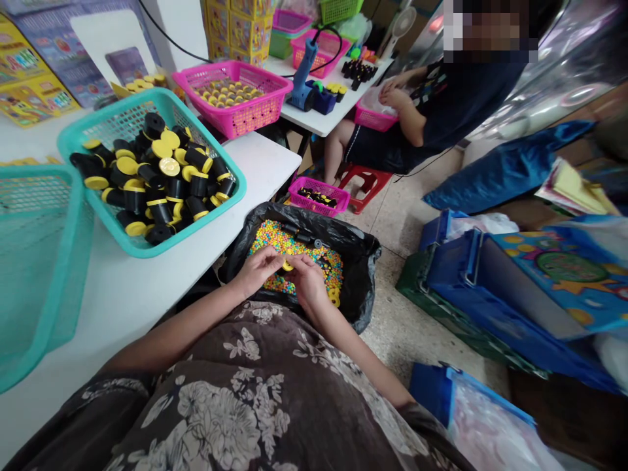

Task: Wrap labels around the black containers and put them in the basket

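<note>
Over a box lined with a black plastic bag [360, 275], my left hand [259, 269] and my right hand [308, 278] meet with their fingertips pinched together. Between them is a small yellow cap [287, 265], which both hands grip. Small multicoloured balls [269, 239] fill the box beneath. Some black cylinders [299, 237] lie at the far side of the balls, and yellow rings [334, 296] sit near the right edge. Whether a black part is under the yellow cap is hidden by my fingers.
A teal basket [235, 196] of black cylinders with yellow caps stands on the white table [265, 157] at left. Another teal basket [73, 261] is nearer. A pink basket [240, 114] is behind. A co-worker [466, 104] sits across. Blue crates [451, 261] stand at right.
</note>
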`<state>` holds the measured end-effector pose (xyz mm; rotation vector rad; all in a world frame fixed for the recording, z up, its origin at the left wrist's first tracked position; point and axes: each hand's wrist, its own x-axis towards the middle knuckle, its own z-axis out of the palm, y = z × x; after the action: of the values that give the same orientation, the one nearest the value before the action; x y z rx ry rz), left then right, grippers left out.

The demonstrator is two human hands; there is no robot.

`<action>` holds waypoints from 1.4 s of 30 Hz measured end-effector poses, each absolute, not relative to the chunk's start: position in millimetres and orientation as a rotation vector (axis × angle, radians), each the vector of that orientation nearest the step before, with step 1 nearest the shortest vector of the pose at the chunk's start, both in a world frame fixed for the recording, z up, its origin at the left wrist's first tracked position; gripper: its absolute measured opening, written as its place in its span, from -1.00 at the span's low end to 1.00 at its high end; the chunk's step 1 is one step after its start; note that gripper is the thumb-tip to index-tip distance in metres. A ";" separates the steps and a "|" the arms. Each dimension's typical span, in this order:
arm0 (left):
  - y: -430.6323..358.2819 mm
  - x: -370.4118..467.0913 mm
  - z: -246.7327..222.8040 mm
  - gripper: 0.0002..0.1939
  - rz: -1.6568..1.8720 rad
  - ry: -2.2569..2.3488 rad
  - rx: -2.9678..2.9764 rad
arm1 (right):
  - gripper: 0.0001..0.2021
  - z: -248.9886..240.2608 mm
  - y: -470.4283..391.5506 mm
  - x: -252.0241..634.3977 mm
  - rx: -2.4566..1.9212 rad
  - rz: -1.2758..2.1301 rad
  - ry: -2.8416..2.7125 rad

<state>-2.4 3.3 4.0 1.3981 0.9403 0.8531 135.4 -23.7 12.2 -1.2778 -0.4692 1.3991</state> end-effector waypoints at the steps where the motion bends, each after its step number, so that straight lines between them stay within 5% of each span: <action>1: 3.2 -2.7 4.8 -0.55 0.811 0.943 1.387 | -0.71 13.1 -24.3 134.5 -1.274 1.367 -0.498; 21: -5.4 0.8 7.4 -0.47 0.908 1.018 1.155 | -0.76 3.6 -18.3 115.0 -1.244 1.422 -0.547; 31: 6.1 -1.3 2.4 -0.54 0.863 0.923 0.828 | -0.48 0.3 -18.5 135.2 -1.206 1.281 -1.010; 37: 2.8 -0.7 2.6 -0.49 0.855 0.913 0.755 | -0.84 3.7 -21.9 138.4 -1.235 0.807 -1.460; 42: -1.8 -1.6 1.9 -0.47 0.873 0.963 0.718 | -0.95 3.4 -24.6 133.7 -1.189 0.539 -1.694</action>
<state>-1.6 -1.8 1.9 0.7180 0.9633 0.8729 133.7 -24.6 3.4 -1.1885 -1.6943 0.5387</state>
